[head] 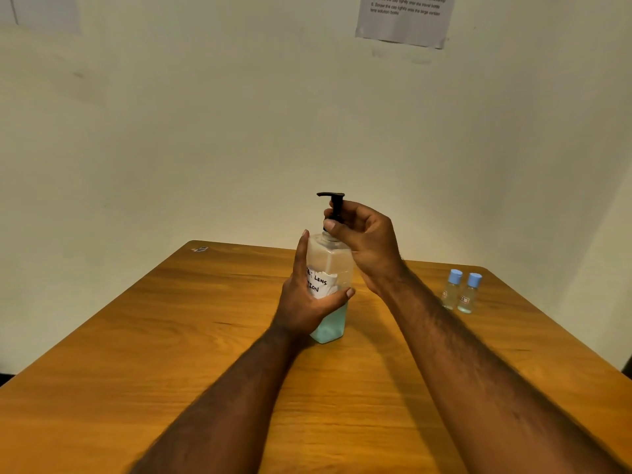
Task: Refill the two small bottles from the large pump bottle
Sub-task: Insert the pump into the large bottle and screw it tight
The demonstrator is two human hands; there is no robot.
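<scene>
The large pump bottle (337, 265) stands upright mid-table, clear plastic with pale blue liquid in its lower part and a white handwritten label. My left hand (307, 299) wraps around its body from the left. My right hand (367, 241) grips the collar of the black pump head (333, 206) at the neck. The two small bottles (460, 291), clear with light blue caps, stand side by side near the table's far right edge, well apart from both hands.
The wooden table (171, 354) meets a pale wall at its far side. A printed paper sheet (407, 18) is taped on the wall at upper right. A small scrap (200, 249) lies at the far left corner.
</scene>
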